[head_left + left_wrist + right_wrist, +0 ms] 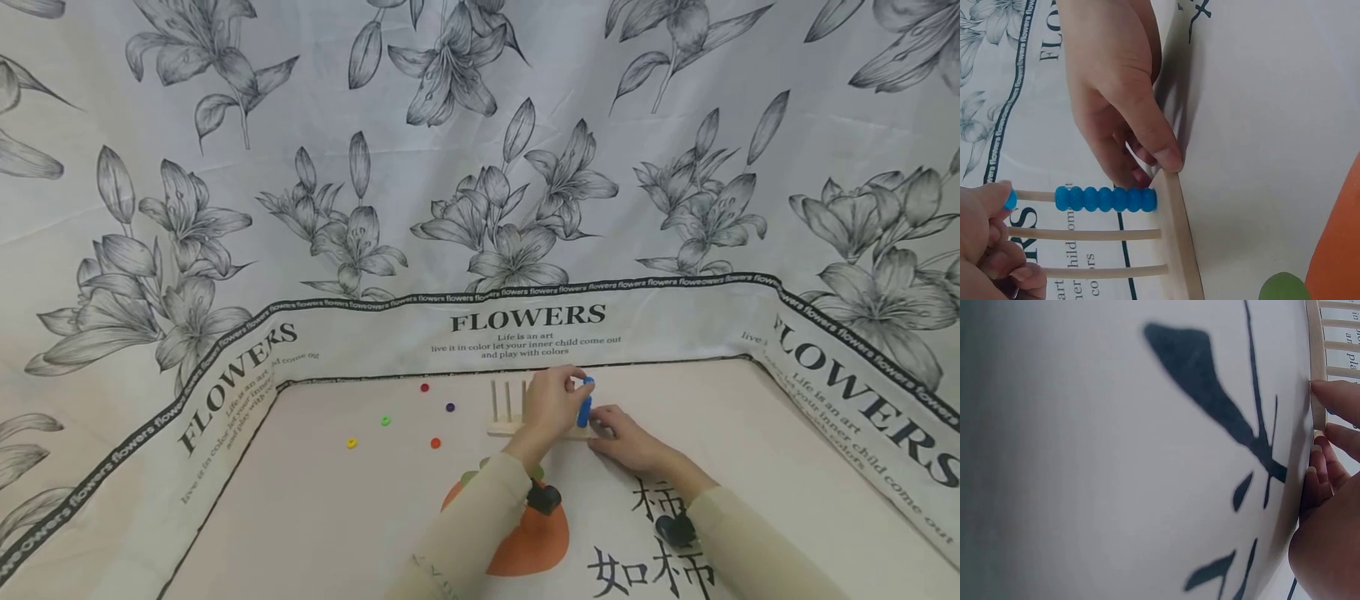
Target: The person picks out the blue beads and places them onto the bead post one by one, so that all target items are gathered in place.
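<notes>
A wooden peg stand [497, 431] with upright pegs sits near the far side of the table. Several blue beads [1107, 199] are stacked on its rightmost peg, down against the base. My left hand [553, 402] pinches another blue bead [1011, 200] at the top of that same peg, above a bare stretch of wood. At the stand's right end, my right hand [630, 440] grips the base [1317, 362], thumb on its front edge and fingers around the end. The left hand hides some of the middle pegs in the head view.
Left of the stand lie a red bead [424, 387], a purple bead [450, 407], a green bead [386, 421], a yellow bead [352, 443] and an orange bead [436, 443]. A flower-printed cloth [525, 333] rises behind. The tabletop carries a printed persimmon [536, 546] and black characters.
</notes>
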The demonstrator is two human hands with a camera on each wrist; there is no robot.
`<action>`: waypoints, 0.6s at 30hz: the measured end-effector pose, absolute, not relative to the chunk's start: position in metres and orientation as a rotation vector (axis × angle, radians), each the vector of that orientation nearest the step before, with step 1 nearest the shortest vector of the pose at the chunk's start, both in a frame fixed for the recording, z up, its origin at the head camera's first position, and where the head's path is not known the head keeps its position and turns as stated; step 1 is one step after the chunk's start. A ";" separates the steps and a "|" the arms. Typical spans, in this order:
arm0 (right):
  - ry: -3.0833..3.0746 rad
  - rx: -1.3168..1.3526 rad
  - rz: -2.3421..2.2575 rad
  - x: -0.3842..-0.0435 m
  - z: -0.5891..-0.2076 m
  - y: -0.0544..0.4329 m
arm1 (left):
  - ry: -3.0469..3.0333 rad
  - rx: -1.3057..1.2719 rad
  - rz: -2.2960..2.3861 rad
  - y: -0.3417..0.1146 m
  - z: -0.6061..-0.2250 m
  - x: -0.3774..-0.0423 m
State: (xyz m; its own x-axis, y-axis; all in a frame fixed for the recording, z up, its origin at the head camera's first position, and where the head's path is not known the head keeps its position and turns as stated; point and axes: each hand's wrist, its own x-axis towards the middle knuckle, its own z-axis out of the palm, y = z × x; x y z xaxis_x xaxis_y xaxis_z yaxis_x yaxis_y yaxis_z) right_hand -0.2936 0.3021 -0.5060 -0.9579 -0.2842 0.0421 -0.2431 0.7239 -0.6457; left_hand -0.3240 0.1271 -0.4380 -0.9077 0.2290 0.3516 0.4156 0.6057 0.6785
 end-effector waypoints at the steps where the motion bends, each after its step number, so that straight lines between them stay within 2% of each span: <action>1: 2.864 -0.440 -1.062 -0.294 -0.508 0.303 | -2.598 -0.531 -1.189 0.127 -0.438 -0.324; 18: 2.913 -0.543 -1.044 -0.295 -0.512 0.306 | -2.671 -0.561 -0.897 0.133 -0.446 -0.326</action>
State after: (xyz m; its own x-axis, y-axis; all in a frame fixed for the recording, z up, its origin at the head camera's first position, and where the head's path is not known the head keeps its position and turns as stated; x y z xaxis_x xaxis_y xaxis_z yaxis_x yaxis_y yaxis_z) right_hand -0.2952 0.3065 -0.5119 -0.9403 -0.3201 0.1153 -0.3205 0.7194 -0.6163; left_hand -0.3257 0.1327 -0.4463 -0.8890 0.2738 0.3670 0.4398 0.7335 0.5182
